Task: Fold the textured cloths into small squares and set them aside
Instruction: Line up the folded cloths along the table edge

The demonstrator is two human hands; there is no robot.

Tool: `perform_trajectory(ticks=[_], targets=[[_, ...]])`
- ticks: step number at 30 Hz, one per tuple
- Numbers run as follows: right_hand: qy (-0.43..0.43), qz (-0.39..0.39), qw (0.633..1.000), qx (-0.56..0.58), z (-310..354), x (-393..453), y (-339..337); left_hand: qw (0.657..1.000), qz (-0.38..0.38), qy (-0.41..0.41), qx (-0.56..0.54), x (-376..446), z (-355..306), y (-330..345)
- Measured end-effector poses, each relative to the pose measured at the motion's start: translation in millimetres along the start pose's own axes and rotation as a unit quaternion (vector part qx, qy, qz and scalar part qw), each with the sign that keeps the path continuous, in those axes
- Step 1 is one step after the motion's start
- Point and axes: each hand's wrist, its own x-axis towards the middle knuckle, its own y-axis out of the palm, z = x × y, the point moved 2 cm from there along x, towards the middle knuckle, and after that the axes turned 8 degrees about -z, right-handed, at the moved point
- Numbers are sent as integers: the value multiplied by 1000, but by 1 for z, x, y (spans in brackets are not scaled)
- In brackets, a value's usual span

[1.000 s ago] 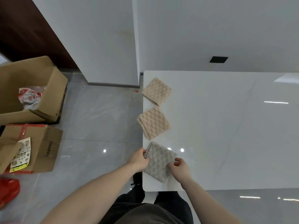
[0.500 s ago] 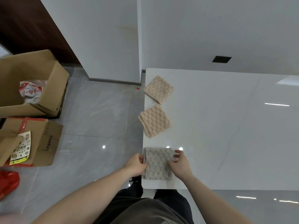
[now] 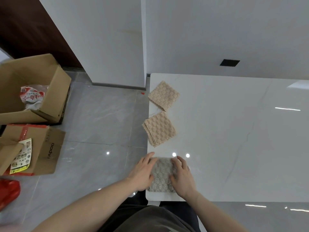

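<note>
A grey textured cloth (image 3: 161, 176), folded to a small square, lies flat at the near left corner of the white table (image 3: 234, 139). My left hand (image 3: 143, 173) rests on its left edge and my right hand (image 3: 183, 176) on its right edge, both with fingers spread and pressing down on it. Two beige textured cloths, folded into squares, lie further along the table's left edge: one in the middle (image 3: 159, 128), one at the far end (image 3: 163, 95).
Left of the table is grey tiled floor with an open cardboard box (image 3: 33, 91) holding a plastic bag, a second taped box (image 3: 33, 148) and a red bag (image 3: 8, 191). A white wall stands behind the table. My dark clothing fills the bottom.
The grey cloth was tilted and held up by its corners; now it lies square and flat on the table corner, with both hands laid on top of its sides.
</note>
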Motion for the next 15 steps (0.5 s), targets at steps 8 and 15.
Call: perform_trajectory(ticks=[8,15], targets=[[31,-8,999,-1,9,23,-21,995,-85,-41,-30,34,2,-41],[222,-36,945,237,34,106,-55,968,-165,-167,-90,142,15,-126]])
